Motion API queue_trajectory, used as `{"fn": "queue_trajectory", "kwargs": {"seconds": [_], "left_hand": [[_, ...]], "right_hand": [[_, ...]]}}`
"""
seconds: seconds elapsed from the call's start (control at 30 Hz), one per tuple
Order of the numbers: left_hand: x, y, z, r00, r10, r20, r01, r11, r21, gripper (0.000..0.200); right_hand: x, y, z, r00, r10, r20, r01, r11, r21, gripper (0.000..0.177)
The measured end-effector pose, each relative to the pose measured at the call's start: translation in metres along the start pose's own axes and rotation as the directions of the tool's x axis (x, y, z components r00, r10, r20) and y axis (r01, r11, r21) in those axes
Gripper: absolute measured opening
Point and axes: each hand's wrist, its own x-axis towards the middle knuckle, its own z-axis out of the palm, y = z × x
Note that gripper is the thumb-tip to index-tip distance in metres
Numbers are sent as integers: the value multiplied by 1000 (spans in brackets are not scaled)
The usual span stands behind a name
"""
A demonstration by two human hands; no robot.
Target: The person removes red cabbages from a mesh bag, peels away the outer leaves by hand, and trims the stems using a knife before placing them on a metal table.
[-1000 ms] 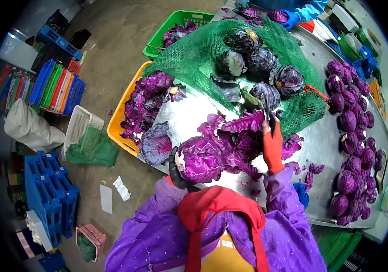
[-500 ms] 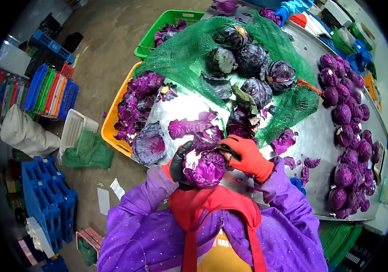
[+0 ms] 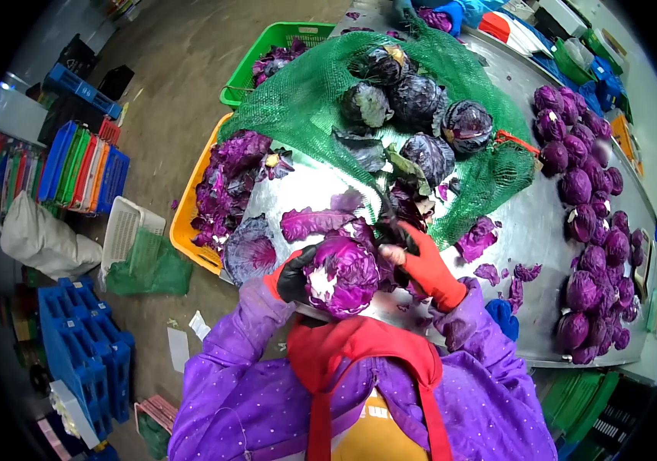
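My left hand (image 3: 290, 278), in a red and black glove, grips a trimmed purple cabbage (image 3: 342, 278) from its left side; a pale cut patch shows on it. Just right of the cabbage is my right hand (image 3: 426, 265), in a red-orange and black glove, its fingers curled round a knife whose blade is dark and hard to make out now. Loose purple leaves (image 3: 314, 224) lie on the metal table beyond the cabbage. Further off, several dark untrimmed cabbages (image 3: 418, 102) rest on a green mesh bag (image 3: 297, 100).
A yellow crate (image 3: 184, 230) full of leaves stands at the table's left edge, with a green crate (image 3: 240, 73) behind it. Many trimmed cabbages (image 3: 593, 261) line the metal table's (image 3: 509, 207) right side. A co-worker's blue-gloved hand (image 3: 451, 14) touches a cabbage at the far end.
My right hand has drawn back slightly from the cabbage, and the knife blade no longer lies across its top. The cabbage has turned in my left hand, its pale patch now lower.
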Motion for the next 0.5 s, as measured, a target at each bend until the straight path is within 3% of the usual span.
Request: {"fn": "queue_trajectory", "kwargs": {"seconds": [0.03, 0.07, 0.13, 0.2, 0.3, 0.4, 0.43, 0.5], "left_hand": [[-3, 5, 9, 994, 87, -63, -67, 960, 273, 69], [-3, 10, 20, 990, 143, -6, -131, 920, 370, 69], [0, 13, 27, 973, 199, 117, -230, 882, 411, 69], [-5, 12, 32, 977, 201, 71, -213, 893, 397, 67], [-12, 5, 13, 974, 225, 2, -205, 884, 421, 66], [-4, 1, -7, 977, 214, -9, -189, 880, 437, 69], [-2, 2, -10, 979, 206, -4, -184, 880, 438, 71], [-2, 0, -12, 980, 196, 20, -188, 899, 396, 81]], "right_hand": [[-4, -4, 3, 995, 84, 50, -83, 996, -21, 51], [-7, -6, 6, 981, 167, 102, -163, 985, -48, 47], [-6, 1, 11, 993, 83, 84, -87, 996, 37, 39], [-5, 4, 12, 994, 61, 94, -73, 989, 132, 35], [-7, 3, 14, 970, -242, 40, 244, 942, -230, 27], [-2, 18, 4, 975, -220, 17, 220, 966, -138, 21], [-2, 18, 4, 957, -291, 1, 287, 944, -165, 20], [0, 18, 1, 970, -217, -111, 200, 968, -149, 20]]}}
